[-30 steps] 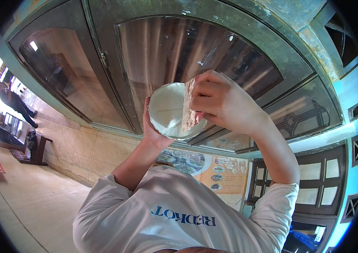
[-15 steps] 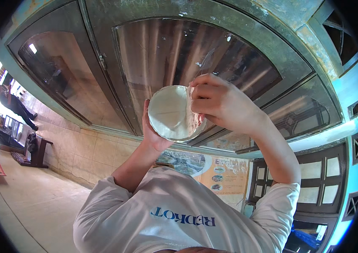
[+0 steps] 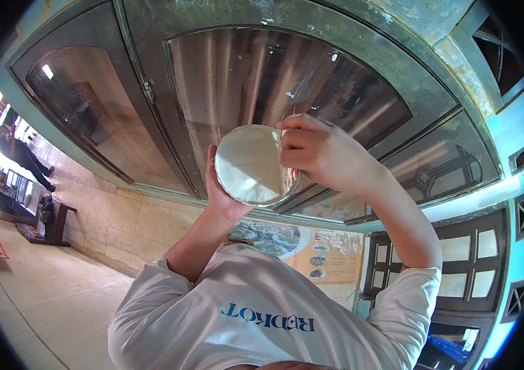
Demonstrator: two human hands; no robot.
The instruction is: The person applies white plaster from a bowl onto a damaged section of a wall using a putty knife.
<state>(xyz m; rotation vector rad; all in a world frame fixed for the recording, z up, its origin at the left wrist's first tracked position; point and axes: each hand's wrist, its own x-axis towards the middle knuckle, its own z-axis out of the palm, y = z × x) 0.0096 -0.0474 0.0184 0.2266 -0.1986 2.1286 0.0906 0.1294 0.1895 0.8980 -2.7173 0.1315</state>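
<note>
A white, round, shallow container-like thing (image 3: 246, 163) with a rough, slightly ragged rim is held up in front of me. My left hand (image 3: 225, 197) is closed around its lower left side, the thumb along the rim. At its right side my right hand (image 3: 320, 148) is curled, fingertips pinched together on the edge. A small crumpled whitish strip with a reddish tint (image 3: 288, 177) shows just below those fingertips. Light falls across the white surface, with a shadow over its upper right. Exactly what the right fingertips grip is hidden behind the knuckles.
Close ahead stands a dark wooden door panel with glass (image 3: 299, 80) and a curtain behind it. A printed poster (image 3: 333, 259) hangs on the tiled wall. To the left, a person in dark clothes (image 3: 21, 154) stands near a low wooden bench (image 3: 58, 225).
My right hand has shifted slightly, and less of the reddish crumpled strip shows beside it. The shadow on the white surface has changed shape. My left hand keeps its hold.
</note>
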